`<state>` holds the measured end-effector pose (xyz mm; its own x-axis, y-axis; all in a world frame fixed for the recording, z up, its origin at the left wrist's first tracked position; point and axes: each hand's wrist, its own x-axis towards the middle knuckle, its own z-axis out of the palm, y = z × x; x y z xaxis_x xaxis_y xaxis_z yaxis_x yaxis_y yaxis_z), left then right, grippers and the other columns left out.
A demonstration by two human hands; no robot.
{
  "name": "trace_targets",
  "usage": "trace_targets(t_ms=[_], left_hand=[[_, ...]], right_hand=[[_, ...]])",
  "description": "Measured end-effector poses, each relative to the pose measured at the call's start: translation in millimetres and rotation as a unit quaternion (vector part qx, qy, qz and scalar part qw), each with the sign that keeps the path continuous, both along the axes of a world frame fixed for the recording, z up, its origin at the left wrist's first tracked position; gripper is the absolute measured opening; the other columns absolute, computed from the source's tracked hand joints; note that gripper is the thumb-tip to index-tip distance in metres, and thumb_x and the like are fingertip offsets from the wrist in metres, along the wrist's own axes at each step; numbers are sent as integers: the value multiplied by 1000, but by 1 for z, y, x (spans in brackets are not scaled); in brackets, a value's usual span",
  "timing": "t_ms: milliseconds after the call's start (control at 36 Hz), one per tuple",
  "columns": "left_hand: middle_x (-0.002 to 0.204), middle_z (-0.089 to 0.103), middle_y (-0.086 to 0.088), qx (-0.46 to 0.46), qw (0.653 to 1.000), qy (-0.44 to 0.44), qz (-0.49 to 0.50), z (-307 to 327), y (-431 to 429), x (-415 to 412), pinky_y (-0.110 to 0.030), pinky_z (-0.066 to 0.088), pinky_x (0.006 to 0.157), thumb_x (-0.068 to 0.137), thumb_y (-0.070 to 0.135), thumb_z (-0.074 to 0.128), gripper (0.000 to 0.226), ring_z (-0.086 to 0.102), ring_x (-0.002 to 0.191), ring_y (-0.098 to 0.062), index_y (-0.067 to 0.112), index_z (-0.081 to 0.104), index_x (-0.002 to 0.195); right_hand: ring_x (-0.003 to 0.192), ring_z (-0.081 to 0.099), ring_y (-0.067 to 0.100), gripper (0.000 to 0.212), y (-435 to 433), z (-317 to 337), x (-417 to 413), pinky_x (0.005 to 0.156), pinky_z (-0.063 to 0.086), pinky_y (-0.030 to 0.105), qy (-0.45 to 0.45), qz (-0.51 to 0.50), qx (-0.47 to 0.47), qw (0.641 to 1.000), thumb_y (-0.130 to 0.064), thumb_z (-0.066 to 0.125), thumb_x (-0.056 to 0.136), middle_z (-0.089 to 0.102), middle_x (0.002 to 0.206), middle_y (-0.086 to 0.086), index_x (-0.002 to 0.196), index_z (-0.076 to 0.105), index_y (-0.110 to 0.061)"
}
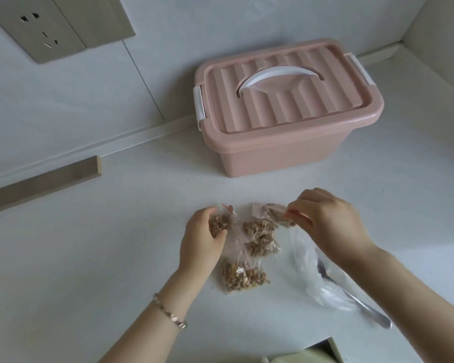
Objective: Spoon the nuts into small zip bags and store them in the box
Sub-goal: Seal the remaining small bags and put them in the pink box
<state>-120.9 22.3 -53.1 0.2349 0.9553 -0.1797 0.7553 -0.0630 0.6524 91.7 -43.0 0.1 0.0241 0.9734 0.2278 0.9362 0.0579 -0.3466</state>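
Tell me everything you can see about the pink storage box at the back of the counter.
The storage box is pink plastic with rounded corners. It stands upright on the white counter, close to the wall. Its ribbed pink lid is on, and the white latches at the two ends look folded down. A white carry handle lies flat in a recess on top. Nothing rests on it and only the counter touches it. Its contents cannot be seen.
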Motion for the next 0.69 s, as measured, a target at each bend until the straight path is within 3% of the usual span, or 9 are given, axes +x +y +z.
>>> trace_targets(t_ms=[111,194,306,444,528,583,694], left_hand=[[142,36,-6,-46,986,159,-29,-26,19,13,-34,32,103,84,26,61,67,30,133,-25,11,28,140],[137,39,-7,-54,972,225,-40,-40,26,24,-34,32,99,84,32,57,61,32,128,-26,13,29,135],[134,38,-6,-33,966,255,-41,-54,30,29,-33,31,98,85,42,58,65,34,126,-24,12,29,134],[128,46,-6,-15,981,190,-36,-60,33,26,-32,35,98,85,33,60,58,41,120,-23,12,37,134],[108,52,-6,0,997,78,4,-58,27,18,-26,43,80,81,19,66,50,52,101,-24,7,48,126],[101,49,-2,11,999,29,22,-55,22,14,-18,38,70,79,13,68,48,52,88,-17,5,51,123],[99,47,3,16,998,-44,38,-53,11,5,-7,39,68,77,6,70,50,49,73,-4,4,51,123]], right_hand=[[63,57,23,14,6,-15,9,47,41,28,-32,-38,-95,994,-22,74,76,62,66,0,67,68,-14],[86,56,16,26,6,-29,6,63,38,27,-13,-33,-211,977,-41,53,89,58,83,-7,88,67,-19],[81,53,6,25,5,-35,-7,71,44,21,55,-17,-273,960,-46,51,89,50,80,-15,92,66,-26],[74,57,5,21,15,-35,-16,68,48,22,138,-35,-280,949,-39,55,89,59,78,-15,86,68,-24],[71,59,9,19,25,-35,-21,67,51,26,174,-56,-258,949,-33,58,88,64,78,-8,85,70,-18],[69,60,12,15,34,-38,-25,66,51,25,212,-73,-235,946,-25,60,87,68,80,-3,85,70,-13],[77,57,10,19,60,-55,-39,75,47,17,235,-82,-216,944,-12,60,87,64,98,1,105,66,-11]])
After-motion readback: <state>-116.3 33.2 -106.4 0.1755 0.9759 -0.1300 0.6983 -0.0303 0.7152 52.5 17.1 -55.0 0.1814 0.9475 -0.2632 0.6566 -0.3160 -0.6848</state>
